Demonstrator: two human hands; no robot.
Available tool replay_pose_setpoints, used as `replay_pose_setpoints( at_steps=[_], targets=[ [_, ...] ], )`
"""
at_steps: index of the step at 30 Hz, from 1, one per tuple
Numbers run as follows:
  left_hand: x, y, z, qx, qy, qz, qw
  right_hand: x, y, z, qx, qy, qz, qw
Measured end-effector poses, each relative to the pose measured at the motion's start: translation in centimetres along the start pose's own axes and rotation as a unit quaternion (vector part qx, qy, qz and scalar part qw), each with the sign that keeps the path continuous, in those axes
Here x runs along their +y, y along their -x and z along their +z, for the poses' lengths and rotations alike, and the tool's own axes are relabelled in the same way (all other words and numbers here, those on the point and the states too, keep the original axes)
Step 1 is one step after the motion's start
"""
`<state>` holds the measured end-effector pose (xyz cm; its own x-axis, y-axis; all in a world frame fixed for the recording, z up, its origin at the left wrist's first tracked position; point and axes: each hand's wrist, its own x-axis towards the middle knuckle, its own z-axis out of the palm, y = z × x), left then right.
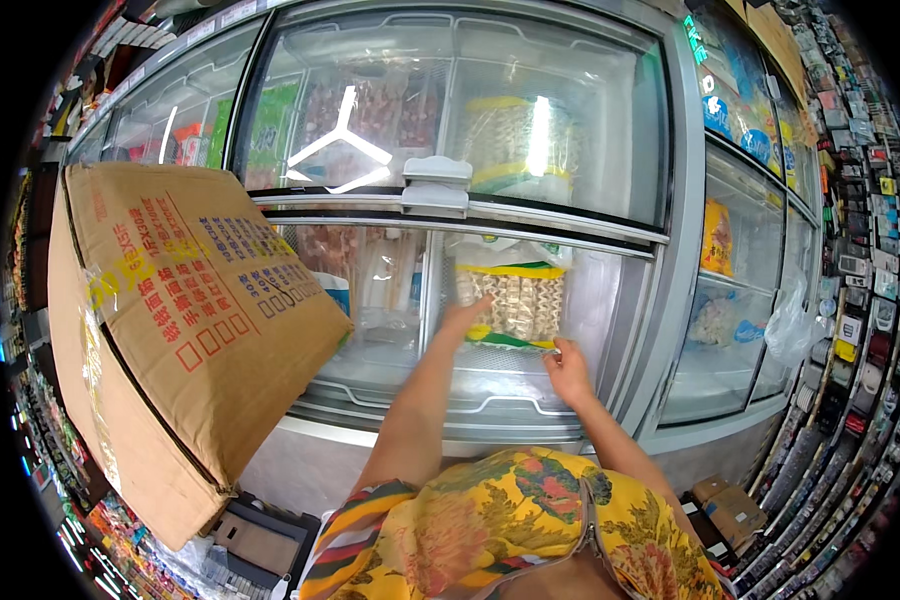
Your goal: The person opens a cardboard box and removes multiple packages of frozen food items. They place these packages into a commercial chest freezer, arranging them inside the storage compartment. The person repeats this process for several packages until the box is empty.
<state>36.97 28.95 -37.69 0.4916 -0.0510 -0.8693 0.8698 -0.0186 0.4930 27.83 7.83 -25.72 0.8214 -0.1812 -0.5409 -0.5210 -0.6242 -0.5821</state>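
Note:
A clear plastic pack of pale, wavy food pieces (521, 304), with yellow and green edges, lies in the uncovered part of a chest freezer (495, 375). My left hand (469, 313) rests at the pack's left side, its fingers partly hidden or blurred, so its hold is unclear. My right hand (566, 367) pinches the lower right corner of the same pack between thumb and fingers. Similar packs (517, 142) show through the sliding glass lid (592, 75) beyond.
A large printed cardboard box (195, 300) sits tilted over the freezer's left part. White lid handles (436, 184) stand in the middle. Another freezer (727, 337) adjoins on the right, with a plastic bag (789, 330) at its edge. Stocked shelves (862, 300) line the far right.

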Motion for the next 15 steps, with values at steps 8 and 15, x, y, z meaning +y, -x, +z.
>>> replay_pose_setpoints(
  at_steps=[8,15],
  targets=[
    [7.0,6.0,-0.6,-0.134,0.199,-0.118,0.964,-1.4,-2.8,-1.0,0.152,0.045,-0.095,0.983],
    [11.7,16.3,0.6,-0.159,0.280,-0.139,0.936,1.1,-3.5,-1.7,-0.005,-0.338,0.141,0.930]
  ],
)
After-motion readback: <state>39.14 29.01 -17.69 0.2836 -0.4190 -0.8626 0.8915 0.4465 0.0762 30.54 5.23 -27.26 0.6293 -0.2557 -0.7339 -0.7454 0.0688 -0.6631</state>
